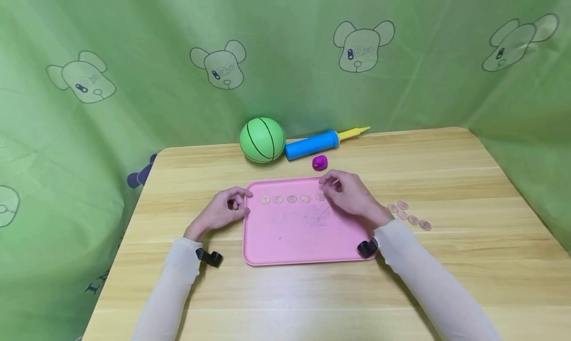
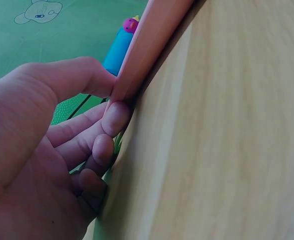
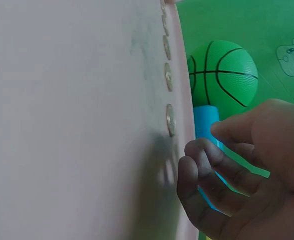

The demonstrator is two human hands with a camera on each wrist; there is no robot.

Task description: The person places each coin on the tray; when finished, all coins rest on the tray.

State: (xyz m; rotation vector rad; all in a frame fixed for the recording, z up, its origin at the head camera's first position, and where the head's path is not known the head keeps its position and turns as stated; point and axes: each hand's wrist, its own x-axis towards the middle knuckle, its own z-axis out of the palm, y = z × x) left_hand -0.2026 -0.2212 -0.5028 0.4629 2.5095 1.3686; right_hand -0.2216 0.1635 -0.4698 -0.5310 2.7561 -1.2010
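A pink tray (image 1: pixel 290 242) lies on the wooden table. Along its far side runs a straight row of several coins (image 1: pixel 292 198). My left hand (image 1: pixel 225 207) holds the tray's left rim; in the left wrist view the thumb and index finger (image 2: pixel 115 117) meet that edge. Over the tray's far right part hovers my right hand (image 1: pixel 350 192), close to the rightmost coin of the row (image 3: pixel 171 120). Its fingers are loosely bent, apart from the coins, with nothing seen between them. Several more coins (image 1: pixel 402 215) lie on the table beyond the tray's right side.
Behind the tray are a green ball (image 1: pixel 262 140) with black lines, a blue hand pump (image 1: pixel 312 145) with a yellow nozzle, and a small purple rubber duck (image 1: pixel 319 162). A green curtain (image 1: pixel 285 58) with printed bear heads hangs behind the table (image 1: pixel 312 301).
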